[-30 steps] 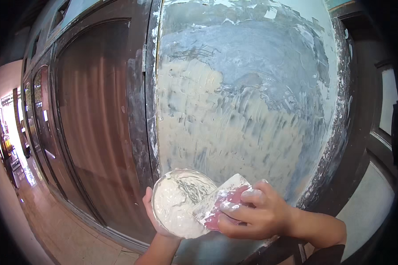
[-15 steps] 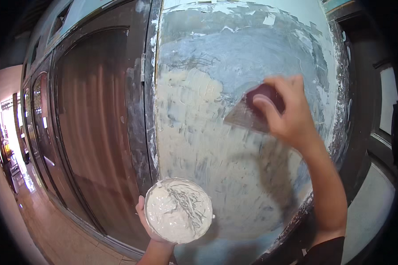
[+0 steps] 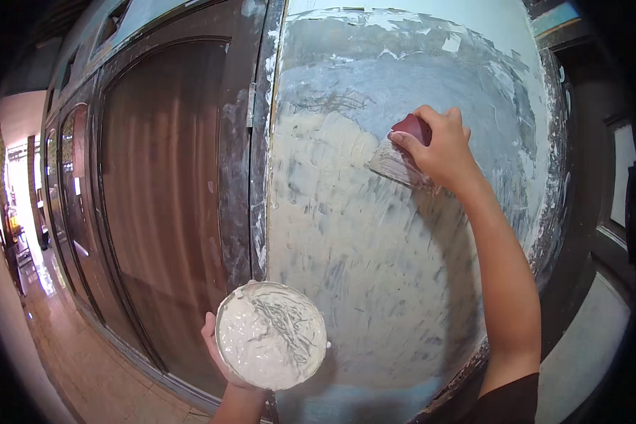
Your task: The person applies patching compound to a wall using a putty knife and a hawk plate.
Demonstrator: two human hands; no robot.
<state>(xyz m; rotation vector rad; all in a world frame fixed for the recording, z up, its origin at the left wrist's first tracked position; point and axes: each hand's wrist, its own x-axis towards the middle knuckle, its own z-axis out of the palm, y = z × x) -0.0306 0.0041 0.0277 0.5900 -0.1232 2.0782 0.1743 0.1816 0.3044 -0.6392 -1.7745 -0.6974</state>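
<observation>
My right hand grips a putty knife by its dark red handle, fingers closed round it. The wide blade is smeared with putty and lies against or very near the wall. Cream putty coats the wall's middle in streaks, with grey-blue showing above it. Low in front, my left hand holds a round tub from beneath and the side. Its open top faces me, full of wet cream putty with darker grey streaks. Most of the left fingers are hidden behind the tub.
Left of the wall is a dark-framed door with reddish-brown curtain folds behind its panel. Another dark frame stands on the right. A tiled floor runs toward a bright opening at the far left.
My right hand has tilted the putty knife and shifted it slightly, still at the upper middle of the wall. The tub sits a little further left in view, and the whole view has shifted.
</observation>
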